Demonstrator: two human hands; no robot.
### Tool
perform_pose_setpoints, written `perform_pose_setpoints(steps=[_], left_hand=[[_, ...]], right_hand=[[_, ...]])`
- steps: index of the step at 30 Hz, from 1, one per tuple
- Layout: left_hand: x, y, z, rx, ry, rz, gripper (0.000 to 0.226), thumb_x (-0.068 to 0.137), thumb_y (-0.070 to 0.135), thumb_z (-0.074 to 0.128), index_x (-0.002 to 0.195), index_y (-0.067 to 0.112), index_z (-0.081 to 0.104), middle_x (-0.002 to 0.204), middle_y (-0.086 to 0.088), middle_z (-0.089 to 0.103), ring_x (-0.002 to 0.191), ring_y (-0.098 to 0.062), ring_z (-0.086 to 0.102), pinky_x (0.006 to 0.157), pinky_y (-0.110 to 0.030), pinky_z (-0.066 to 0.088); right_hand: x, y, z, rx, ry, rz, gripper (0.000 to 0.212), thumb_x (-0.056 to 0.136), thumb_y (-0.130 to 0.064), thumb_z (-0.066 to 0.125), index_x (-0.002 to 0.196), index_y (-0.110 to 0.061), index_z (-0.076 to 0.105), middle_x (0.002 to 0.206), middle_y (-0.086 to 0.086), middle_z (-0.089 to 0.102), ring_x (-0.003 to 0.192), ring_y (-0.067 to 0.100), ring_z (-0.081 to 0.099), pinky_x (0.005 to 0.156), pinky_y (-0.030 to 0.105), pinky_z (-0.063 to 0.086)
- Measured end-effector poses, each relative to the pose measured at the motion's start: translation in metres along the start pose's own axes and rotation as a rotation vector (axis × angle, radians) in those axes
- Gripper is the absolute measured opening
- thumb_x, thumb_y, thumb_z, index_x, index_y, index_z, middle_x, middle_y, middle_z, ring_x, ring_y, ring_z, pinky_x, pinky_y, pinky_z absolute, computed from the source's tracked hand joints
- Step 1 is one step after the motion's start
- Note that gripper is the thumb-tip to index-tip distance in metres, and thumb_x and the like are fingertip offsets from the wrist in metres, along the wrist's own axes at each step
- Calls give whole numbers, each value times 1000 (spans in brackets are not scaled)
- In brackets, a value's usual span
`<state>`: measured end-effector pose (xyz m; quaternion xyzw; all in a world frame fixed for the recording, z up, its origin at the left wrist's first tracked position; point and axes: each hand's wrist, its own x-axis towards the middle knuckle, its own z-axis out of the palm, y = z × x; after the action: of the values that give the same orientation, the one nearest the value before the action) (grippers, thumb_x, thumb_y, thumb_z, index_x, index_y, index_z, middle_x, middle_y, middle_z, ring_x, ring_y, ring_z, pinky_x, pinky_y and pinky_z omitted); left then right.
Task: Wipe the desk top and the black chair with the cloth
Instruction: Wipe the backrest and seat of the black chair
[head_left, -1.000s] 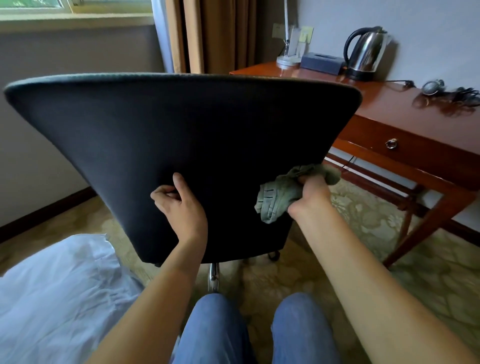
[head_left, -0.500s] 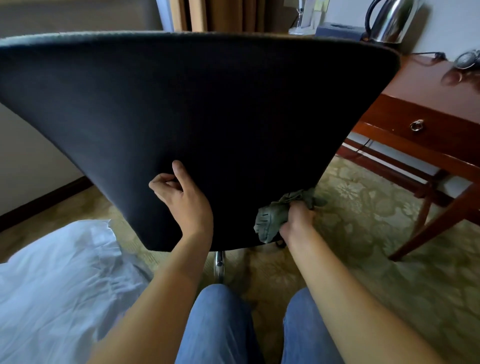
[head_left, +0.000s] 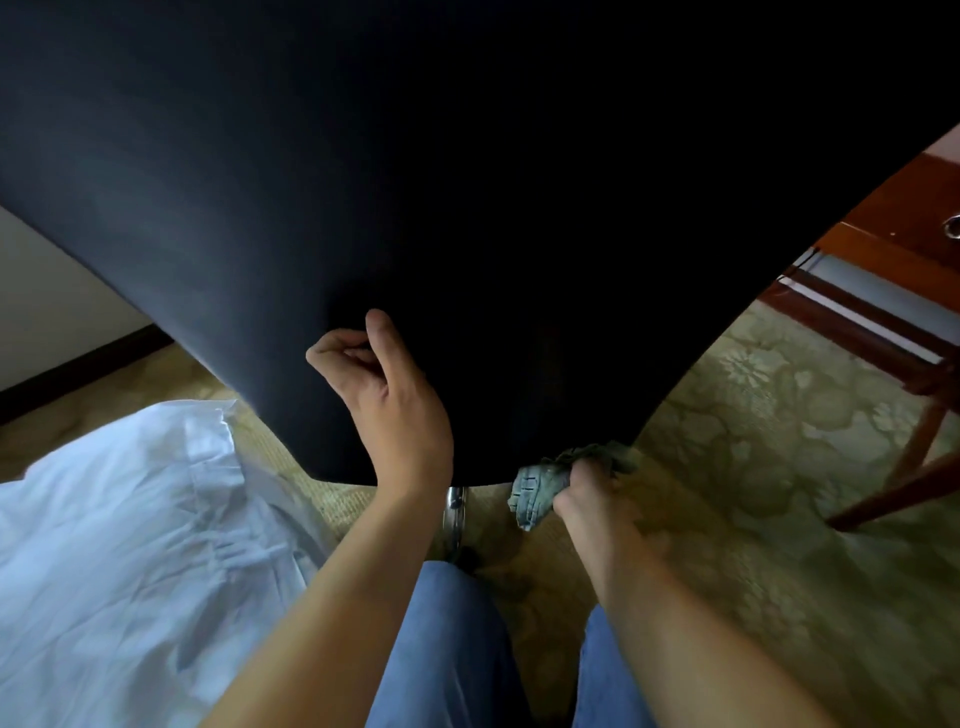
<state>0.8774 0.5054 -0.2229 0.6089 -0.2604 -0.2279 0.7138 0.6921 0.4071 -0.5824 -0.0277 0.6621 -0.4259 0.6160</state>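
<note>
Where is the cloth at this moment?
In the head view, the cloth sits lower centre-right, bunched in the right hand at the bottom right edge of the black chair back, just right of the chrome post.

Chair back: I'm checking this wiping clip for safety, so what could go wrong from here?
1. The cloth in the right hand sits at the chair's bottom edge; the next stroke may slip off and miss.
2. The left hand only braces the back with thumb and knuckles, so the chair could swivel on its post.
3. The chair fills the view, hiding the desk it might bump.
</note>
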Motion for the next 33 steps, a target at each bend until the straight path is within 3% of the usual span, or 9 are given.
perform_pose_setpoints(steps=[2, 6, 13, 17, 21, 24, 28, 31, 33], left_hand=[[-1, -1, 1, 3, -13, 5, 18, 105, 43, 46, 94, 31, 37, 85, 11, 44, 79, -6, 50, 85, -51, 53], [-1, -2, 0, 30, -15, 16, 18, 104, 44, 45, 94, 32, 37, 87, 11, 45, 81, -9, 51, 86, -53, 53], [0, 3, 0, 28, 5, 0, 18, 105, 42, 44, 93, 31, 36, 87, 8, 43, 76, -7, 49, 83, -48, 54], [4, 6, -1, -4, 0, 11, 20, 107, 34, 44, 92, 26, 33, 85, 6, 41, 63, 0, 47, 65, -23, 51], [11, 4, -4, 16, -11, 33, 20, 107, 34, 43, 92, 26, 32, 79, 13, 42, 64, 0, 47, 66, -22, 53], [13, 2, -5, 26, -2, 27, 20, 107, 36, 43, 92, 27, 32, 83, 11, 41, 69, -5, 47, 68, -24, 55], [13, 3, -3, 14, 15, 14, 20, 107, 34, 43, 93, 27, 32, 84, 8, 39, 68, -4, 46, 65, -21, 52], [9, 6, 0, 8, 21, 14, 21, 107, 34, 43, 93, 25, 31, 87, 5, 37, 61, 2, 44, 61, -22, 49], [7, 6, 1, 13, 22, 12, 21, 107, 36, 44, 93, 26, 31, 88, 4, 38, 62, 4, 46, 67, -28, 49]], right_hand=[[25, 11, -7, 108, 3, 52, 83, 69, -45, 59, 145, -17, 43, 147, 11, 51, 126, 34, 58, 95, 50, 56], [-80, -17, 15, 156, 90, 127, 46, 101, -22, 56, 144, -9, 48, 142, 15, 56, 130, 35, 55, 107, 49, 44], [-15, 33, 26, 119, 92, 72, 56, 84, -34, 71, 134, -14, 55, 127, 8, 66, 107, 30, 67, 84, 44, 57], [-15, 66, 64, 89, 82, 108, 34, 96, -35, 53, 123, -14, 55, 125, 7, 63, 107, 25, 63, 81, 36, 55], [-84, 80, 103, -5, -103, 287, 39, 97, -32, 48, 118, -5, 66, 120, 16, 71, 107, 29, 67, 104, 46, 50], [-156, 56, 114, 39, -267, 387, 32, 107, -15, 38, 96, 0, 65, 77, 17, 73, 75, 28, 68, 72, 37, 58], [-162, 40, 109, 87, -252, 413, 34, 108, -16, 37, 88, -5, 61, 60, 15, 67, 53, 24, 65, 39, 29, 50], [-165, 28, 96, 166, -271, 388, 37, 105, -32, 47, 117, -1, 65, 113, 20, 70, 107, 33, 67, 101, 48, 50], [-163, 13, 81, 185, -231, 331, 40, 104, -34, 52, 126, -1, 60, 125, 17, 63, 127, 32, 55, 115, 54, 35]])
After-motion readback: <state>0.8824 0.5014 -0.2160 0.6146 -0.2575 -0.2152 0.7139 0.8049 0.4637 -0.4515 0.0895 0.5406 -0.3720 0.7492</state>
